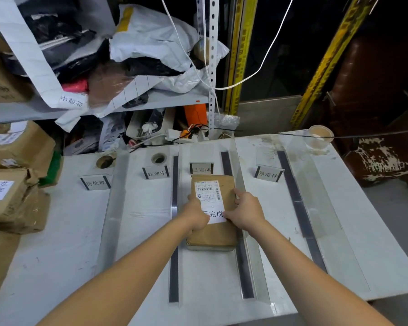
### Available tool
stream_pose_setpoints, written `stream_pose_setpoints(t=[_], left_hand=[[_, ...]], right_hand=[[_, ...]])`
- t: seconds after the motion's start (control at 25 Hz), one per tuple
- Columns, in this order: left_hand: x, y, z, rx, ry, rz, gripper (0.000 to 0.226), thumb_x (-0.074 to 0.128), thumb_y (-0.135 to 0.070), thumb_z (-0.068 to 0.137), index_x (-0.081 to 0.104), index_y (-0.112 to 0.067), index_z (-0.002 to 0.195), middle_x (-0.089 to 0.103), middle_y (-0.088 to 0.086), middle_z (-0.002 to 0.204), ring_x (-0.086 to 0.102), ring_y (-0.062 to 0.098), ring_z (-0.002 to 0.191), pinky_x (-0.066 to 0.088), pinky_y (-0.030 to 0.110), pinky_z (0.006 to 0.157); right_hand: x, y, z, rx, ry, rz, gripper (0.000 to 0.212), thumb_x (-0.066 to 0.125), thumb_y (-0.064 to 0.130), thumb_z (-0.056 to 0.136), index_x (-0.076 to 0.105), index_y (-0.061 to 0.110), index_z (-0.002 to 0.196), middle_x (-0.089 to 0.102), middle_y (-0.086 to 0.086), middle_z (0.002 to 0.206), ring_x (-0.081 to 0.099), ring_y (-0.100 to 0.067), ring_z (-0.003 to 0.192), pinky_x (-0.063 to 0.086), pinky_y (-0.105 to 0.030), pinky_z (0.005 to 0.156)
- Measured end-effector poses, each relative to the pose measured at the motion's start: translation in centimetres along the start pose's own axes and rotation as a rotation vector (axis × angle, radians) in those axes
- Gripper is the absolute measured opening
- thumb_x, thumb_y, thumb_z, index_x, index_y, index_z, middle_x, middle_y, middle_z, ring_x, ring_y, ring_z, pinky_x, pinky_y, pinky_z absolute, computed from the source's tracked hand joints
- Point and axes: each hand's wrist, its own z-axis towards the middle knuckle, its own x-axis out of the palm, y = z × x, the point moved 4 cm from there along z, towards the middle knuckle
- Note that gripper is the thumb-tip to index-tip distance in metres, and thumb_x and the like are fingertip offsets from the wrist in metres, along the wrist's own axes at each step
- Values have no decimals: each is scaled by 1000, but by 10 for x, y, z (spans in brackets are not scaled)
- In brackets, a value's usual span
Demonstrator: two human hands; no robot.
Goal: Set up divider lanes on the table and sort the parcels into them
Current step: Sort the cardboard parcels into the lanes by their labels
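Brown boxes (12, 184) are noted stacked at the far left, by the edge of the counter (57, 255). They are judged to be stock awaiting sorting.

Four clear dividers are found standing on the counter. Each runs from the far edge towards the near edge, and a small label stand is set at the head of each lane so that the lanes can be told apart. The first divider (114, 208) and second divider (174, 220) are passed in turn.

The parcel (212, 238), a flat brown packet, is located in the third lane, between the second divider and the third divider (239, 196). It lies just below that lane's label stand (201, 168). The characters on the white slip on its top appear to match those on the stand, which is judged to be why it belongs here.

The left hand (196, 215) is clamped on the parcel's left edge and the right hand (245, 212) on its right edge. The two-sided grip is judged to keep it square between the dividers. Whether it rests fully on the counter cannot be confirmed.

Further right, the fourth divider (304, 208) is recorded. A plastic cup (319, 137) stands at the far right corner.
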Motion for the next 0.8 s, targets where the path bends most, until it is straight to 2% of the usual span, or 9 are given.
stream_pose_setpoints(t=[0.2,0.32,0.44,0.52,0.6,0.68,0.8], left_hand=[[-7,0,-9,71,-45,114,81,72,-12,86,29,-14,155,57,5,142,57,26,126,51,37,102],[-29,-12,-24,192,-106,27,66,73,-14,84,46,-24,144,65,2,132,62,22,117,54,34,96],[-67,-21,-42,250,-208,-17,68,75,-23,87,45,-18,148,59,7,140,58,24,122,50,31,96],[-99,-22,-55,299,-343,131,72,73,-34,89,42,-16,151,55,8,143,54,28,130,47,36,99],[-134,-18,-74,312,-520,321,64,69,-41,91,47,-18,146,57,6,141,54,29,129,47,38,97],[-166,-5,-95,262,-631,437,63,64,-48,91,48,-19,143,56,6,141,54,29,128,48,40,95],[-208,27,-129,155,-687,512,69,59,-57,90,44,-21,146,56,5,140,56,29,124,52,43,94]], right_hand=[[7,4,-5,-11,-45,-53,58,77,11,76,61,11,131,71,-11,121,65,-32,115,55,-35,89],[-3,17,-7,-51,-95,-45,64,74,15,80,57,14,141,69,-11,128,64,-31,119,53,-32,90],[-21,43,-12,-146,-119,-36,66,74,22,84,53,17,146,67,-9,133,64,-26,119,52,-33,92],[-30,65,-14,-240,-114,-98,65,73,28,86,51,20,147,66,-5,134,67,-23,110,52,-33,86],[-34,93,-19,-335,-107,-186,65,71,34,87,49,25,148,65,-3,136,67,-21,101,53,-34,79],[-32,123,-25,-433,-105,-275,66,70,39,88,47,28,149,62,-1,140,64,-24,114,54,-37,86],[-16,169,-41,-568,-72,-350,69,69,43,88,45,28,151,59,-1,145,57,-25,129,52,-41,95]])
